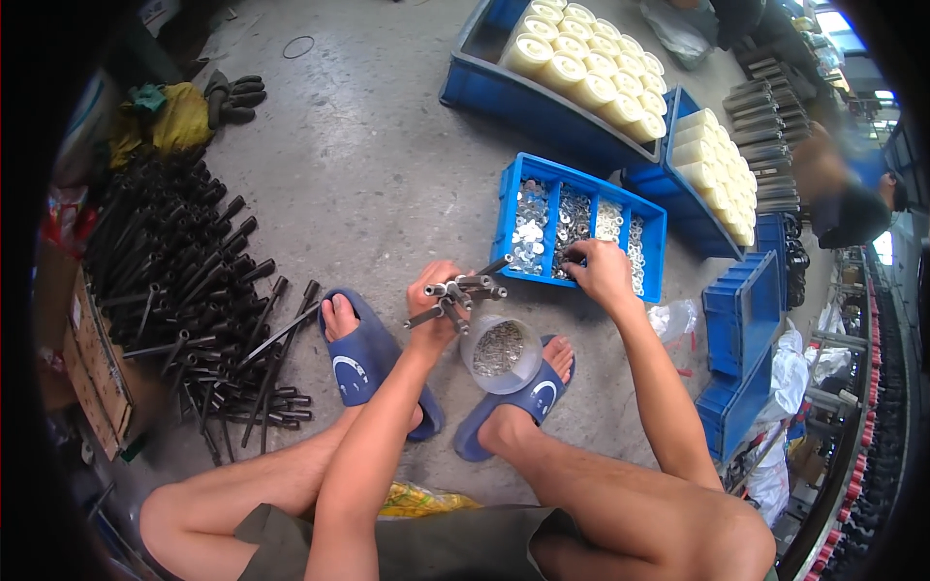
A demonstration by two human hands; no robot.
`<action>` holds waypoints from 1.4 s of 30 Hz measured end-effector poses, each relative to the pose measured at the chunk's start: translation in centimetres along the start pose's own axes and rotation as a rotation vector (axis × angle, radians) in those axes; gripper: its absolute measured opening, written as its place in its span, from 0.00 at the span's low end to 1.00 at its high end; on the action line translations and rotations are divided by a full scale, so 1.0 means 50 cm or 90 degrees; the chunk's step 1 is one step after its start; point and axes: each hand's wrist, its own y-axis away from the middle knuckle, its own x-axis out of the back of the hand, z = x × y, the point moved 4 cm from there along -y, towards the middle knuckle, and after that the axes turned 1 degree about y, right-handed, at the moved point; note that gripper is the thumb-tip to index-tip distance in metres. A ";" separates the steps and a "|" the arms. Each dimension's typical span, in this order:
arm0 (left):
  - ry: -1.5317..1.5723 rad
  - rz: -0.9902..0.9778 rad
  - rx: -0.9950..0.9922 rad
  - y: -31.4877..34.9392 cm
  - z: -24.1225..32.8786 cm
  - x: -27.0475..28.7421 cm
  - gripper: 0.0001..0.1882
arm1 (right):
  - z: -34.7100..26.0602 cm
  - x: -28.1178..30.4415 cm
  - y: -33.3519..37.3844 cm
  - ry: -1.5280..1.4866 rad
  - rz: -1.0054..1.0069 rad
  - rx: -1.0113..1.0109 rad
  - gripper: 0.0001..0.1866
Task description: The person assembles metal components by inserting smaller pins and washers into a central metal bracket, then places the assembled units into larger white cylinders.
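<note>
My left hand is closed round several metal rods with hollow, tube-like ends that fan out above the fist. Just below and to the right of them stands a translucent white tub of small metal parts. My right hand reaches into a blue divided tray, its fingers bent down at the compartment of dark small metal pieces. Whatever the fingertips pinch is too small to make out. Other compartments hold shiny metal discs, cream rings and pale washers.
A large heap of black rods lies at the left, by a cardboard box. Blue crates of cream cylinders stand behind the tray. Stacked blue bins are at the right. My slippered feet flank the tub.
</note>
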 end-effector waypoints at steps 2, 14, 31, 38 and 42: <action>-0.007 0.001 -0.003 -0.004 0.003 0.002 0.07 | 0.011 0.004 -0.004 -0.051 0.019 0.029 0.09; 0.013 0.039 -0.043 -0.012 0.010 0.003 0.10 | 0.027 0.070 0.029 -0.456 -0.032 -0.128 0.11; -0.002 0.017 -0.033 -0.010 0.007 0.006 0.08 | 0.045 0.081 0.024 -0.442 0.049 -0.161 0.08; 0.004 0.057 -0.073 -0.016 0.020 0.013 0.12 | -0.189 0.205 0.073 -0.608 0.034 0.005 0.04; 0.005 0.055 -0.084 -0.011 0.003 0.009 0.10 | -0.352 0.264 0.066 -0.525 -0.078 0.204 0.04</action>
